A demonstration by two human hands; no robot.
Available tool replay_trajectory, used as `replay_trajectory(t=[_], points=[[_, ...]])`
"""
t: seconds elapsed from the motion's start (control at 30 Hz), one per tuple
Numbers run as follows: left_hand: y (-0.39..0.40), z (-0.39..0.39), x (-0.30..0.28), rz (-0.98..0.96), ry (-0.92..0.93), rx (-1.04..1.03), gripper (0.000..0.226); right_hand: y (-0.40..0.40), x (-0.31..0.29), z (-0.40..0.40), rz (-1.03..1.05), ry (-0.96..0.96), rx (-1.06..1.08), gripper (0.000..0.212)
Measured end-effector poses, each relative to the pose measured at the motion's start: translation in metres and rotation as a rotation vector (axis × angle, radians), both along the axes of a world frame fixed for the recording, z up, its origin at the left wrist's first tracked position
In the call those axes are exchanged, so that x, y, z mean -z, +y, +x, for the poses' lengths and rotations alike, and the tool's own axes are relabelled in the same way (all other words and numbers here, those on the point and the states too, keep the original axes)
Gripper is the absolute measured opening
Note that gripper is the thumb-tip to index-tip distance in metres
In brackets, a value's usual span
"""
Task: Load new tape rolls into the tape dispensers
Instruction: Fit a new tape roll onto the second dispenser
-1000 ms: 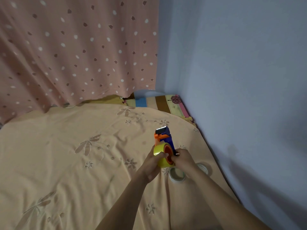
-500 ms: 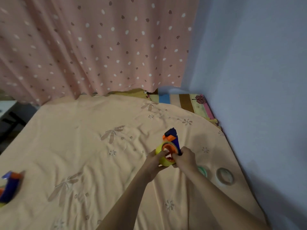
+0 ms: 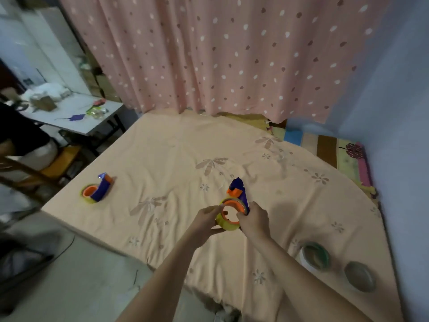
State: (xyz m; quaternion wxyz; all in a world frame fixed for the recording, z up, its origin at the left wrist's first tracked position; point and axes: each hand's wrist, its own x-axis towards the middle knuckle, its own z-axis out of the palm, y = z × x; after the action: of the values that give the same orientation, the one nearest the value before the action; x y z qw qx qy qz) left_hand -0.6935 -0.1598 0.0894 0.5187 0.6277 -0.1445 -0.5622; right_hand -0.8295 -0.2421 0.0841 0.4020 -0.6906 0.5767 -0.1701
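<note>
A blue and orange tape dispenser stands over the middle of the bed, with a yellow tape roll on its orange hub. My left hand grips the yellow roll from the left. My right hand holds the dispenser's blue body from the right. A second blue and orange dispenser with a yellow roll lies on the bed at the left. Two loose tape rolls lie at the right: a white and green one and a grey one.
The peach bedsheet covers the bed; its near-left edge drops to a grey floor. A pink dotted curtain hangs behind. A blue wall is at the right. A cluttered white table and a seated person are at the far left.
The camera has swung left and down, so the second dispenser and the room at the left came into view. Both hands still hold the dispenser and yellow roll.
</note>
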Motion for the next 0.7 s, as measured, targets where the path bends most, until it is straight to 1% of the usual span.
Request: replay_trajectory(t=[0.07, 0.17, 0.27, 0.37, 0.47, 0.7], points=[[0.018, 0.006, 0.0, 0.022, -0.027, -0.042, 0.035, 0.012, 0.002, 0.009, 0.0, -0.02, -0.056, 0.024], [0.045, 0.014, 0.001, 0.043, -0.051, -0.122, 0.036, 0.032, 0.003, 0.024, 0.025, 0.0, -0.121, 0.018], [0.069, 0.025, 0.003, 0.042, -0.078, -0.187, 0.031, 0.05, 0.003, 0.042, 0.036, 0.009, -0.178, 0.018], [0.087, 0.042, 0.002, 0.05, -0.088, -0.222, 0.035, 0.064, 0.002, 0.063, 0.034, 0.013, -0.218, 0.019], [0.102, 0.064, 0.003, 0.044, -0.086, -0.248, 0.04, 0.076, 0.0, 0.087, 0.033, 0.01, -0.244, 0.018], [0.143, 0.143, 0.008, 0.011, -0.066, -0.289, 0.039, 0.112, -0.003, 0.174, -0.01, 0.047, -0.297, 0.018]])
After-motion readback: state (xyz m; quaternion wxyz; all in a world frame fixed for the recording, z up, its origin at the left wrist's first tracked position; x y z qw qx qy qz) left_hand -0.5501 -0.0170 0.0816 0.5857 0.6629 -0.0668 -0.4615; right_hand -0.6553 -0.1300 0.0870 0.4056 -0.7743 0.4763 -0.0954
